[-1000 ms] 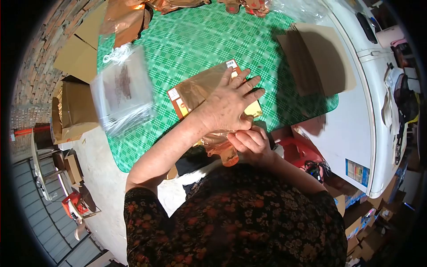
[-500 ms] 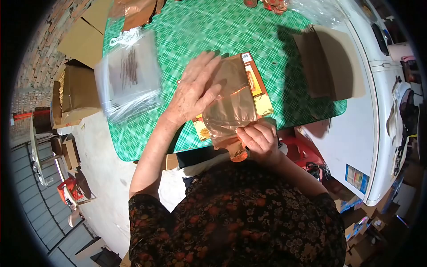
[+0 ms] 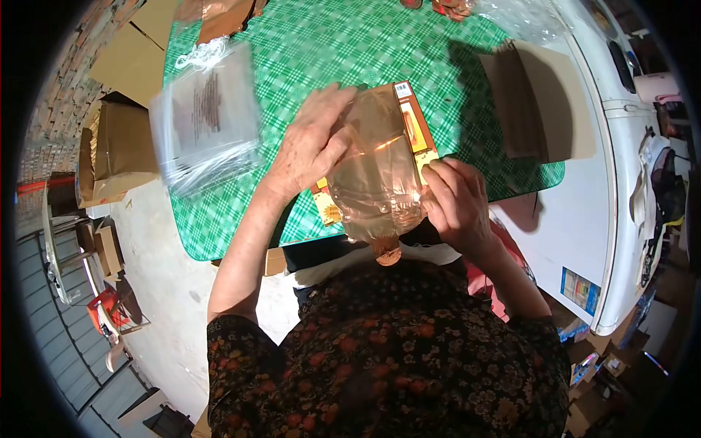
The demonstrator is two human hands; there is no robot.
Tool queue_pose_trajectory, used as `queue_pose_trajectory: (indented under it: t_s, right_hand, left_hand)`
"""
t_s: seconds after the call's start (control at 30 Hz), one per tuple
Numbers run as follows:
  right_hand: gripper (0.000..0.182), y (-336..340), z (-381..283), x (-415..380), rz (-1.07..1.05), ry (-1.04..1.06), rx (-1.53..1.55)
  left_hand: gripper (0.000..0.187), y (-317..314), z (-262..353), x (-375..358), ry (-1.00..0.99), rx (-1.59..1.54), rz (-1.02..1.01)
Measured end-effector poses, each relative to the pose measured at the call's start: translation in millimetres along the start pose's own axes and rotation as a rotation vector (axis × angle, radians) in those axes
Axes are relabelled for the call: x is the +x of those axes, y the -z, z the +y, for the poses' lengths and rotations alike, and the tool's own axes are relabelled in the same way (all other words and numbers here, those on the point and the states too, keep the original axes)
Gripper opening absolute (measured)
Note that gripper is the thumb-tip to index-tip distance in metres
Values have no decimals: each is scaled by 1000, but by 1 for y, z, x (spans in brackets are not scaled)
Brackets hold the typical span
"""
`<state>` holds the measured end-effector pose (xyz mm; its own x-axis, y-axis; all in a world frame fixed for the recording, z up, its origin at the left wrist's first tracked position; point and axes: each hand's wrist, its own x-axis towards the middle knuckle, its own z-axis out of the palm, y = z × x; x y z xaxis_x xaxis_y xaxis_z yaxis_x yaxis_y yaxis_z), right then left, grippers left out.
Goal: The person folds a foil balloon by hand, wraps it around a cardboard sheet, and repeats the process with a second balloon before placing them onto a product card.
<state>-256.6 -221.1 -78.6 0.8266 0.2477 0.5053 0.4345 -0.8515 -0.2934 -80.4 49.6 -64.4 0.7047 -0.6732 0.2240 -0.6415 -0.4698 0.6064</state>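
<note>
A table [image 3: 467,87] under a green checked cloth fills the upper view, with a white appliance [image 3: 606,219] just beside it on the right. On the cloth's right end lies a brown cardboard piece [image 3: 544,102]; at the left end sits a stack of clear plastic bags [image 3: 208,124]. Near the table's front edge, both hands work at a clear bag [image 3: 376,175] pulled over an orange and gold card [image 3: 412,131] with a small white label at its far corner. The left hand [image 3: 310,150] lies against the bag's left side, its grip spread with fingers curled onto the film. The right hand [image 3: 456,201] pinches the bag's right edge between thumb and fingers. A coppery tab [image 3: 387,254] hangs from the bag's near end.
</note>
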Motion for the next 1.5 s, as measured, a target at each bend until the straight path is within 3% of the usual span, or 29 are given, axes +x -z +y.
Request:
queue_pose_trajectory:
  t_s: [0.2, 0.43, 0.67, 1.13, 1.23, 1.5]
  right_hand:
    - [55, 8, -13, 3, -33, -12, 22]
    - [25, 5, -32, 18, -40, -226, 24]
    - [22, -4, -38, 26, -110, -391, -38]
    - [15, 3, -32, 24, -157, -337, 33]
    - [16, 1, -32, 23, -150, -328, 31]
    - [17, 2, -29, 23, -199, -311, 29]
  left_hand:
    - [59, 1, 5, 0, -14, -33, 1]
    - [57, -5, 2, 2, -67, 42, 16]
    - [52, -6, 1, 0, -83, 89, 13]
    - [51, -9, 1, -1, -64, 115, 61]
    - [49, -5, 2, -4, -22, 4, 118]
    - [52, 6, 23, -55, 0, 192, 184]
